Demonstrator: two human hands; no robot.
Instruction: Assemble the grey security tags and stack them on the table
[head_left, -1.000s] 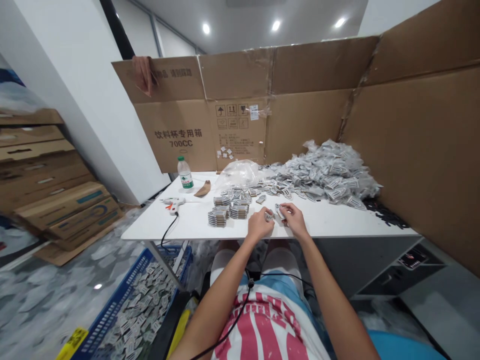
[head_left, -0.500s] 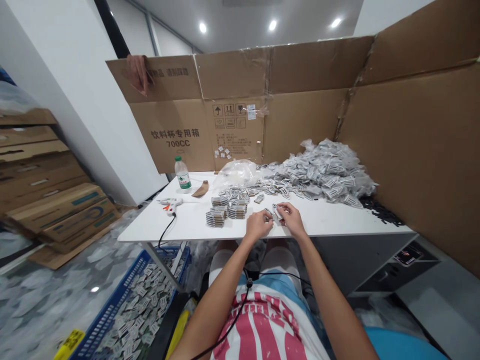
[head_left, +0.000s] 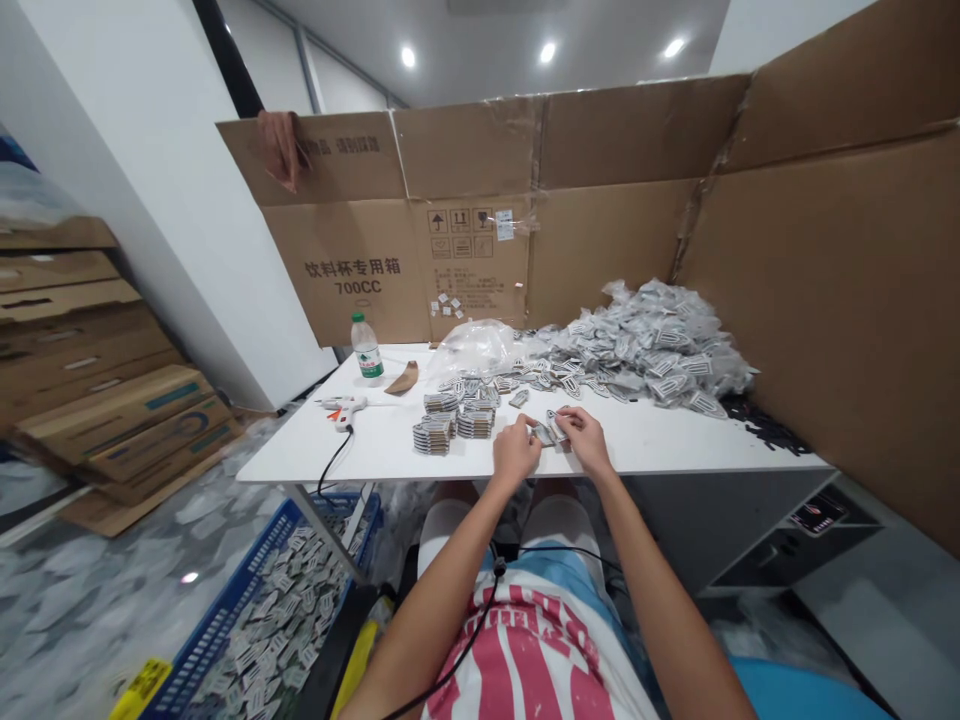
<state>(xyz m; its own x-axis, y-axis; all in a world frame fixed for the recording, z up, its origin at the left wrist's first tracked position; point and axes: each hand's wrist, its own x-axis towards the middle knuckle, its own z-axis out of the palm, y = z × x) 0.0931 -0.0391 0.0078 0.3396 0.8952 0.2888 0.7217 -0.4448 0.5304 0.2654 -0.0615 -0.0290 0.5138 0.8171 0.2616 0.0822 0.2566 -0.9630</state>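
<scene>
Over the front of the white table, my left hand [head_left: 514, 450] pinches a small flat grey tag-like piece [head_left: 543, 435]. My right hand [head_left: 586, 441] is closed on a similar white-and-grey piece [head_left: 556, 424], close beside the first one. Whether the two pieces touch is too small to tell. Just beyond my hands lies a single loose piece [head_left: 519, 398]. Left of my left hand stand neat stacks of such pieces [head_left: 475, 420], with another stack [head_left: 431, 436] nearer the edge.
A heap of plastic-wrapped pieces [head_left: 660, 340] fills the back right, beside black strips [head_left: 769, 428]. Clear plastic film [head_left: 476, 347], a bottle [head_left: 367, 348] and a corded glue gun [head_left: 343, 411] are on the left. Cardboard walls [head_left: 615, 235] enclose the table; a blue basket [head_left: 217, 605] stands below.
The piece in my left hand now lies flatter and shows more of its face, close to the piece in my right hand. Both hands stay nearly in place.
</scene>
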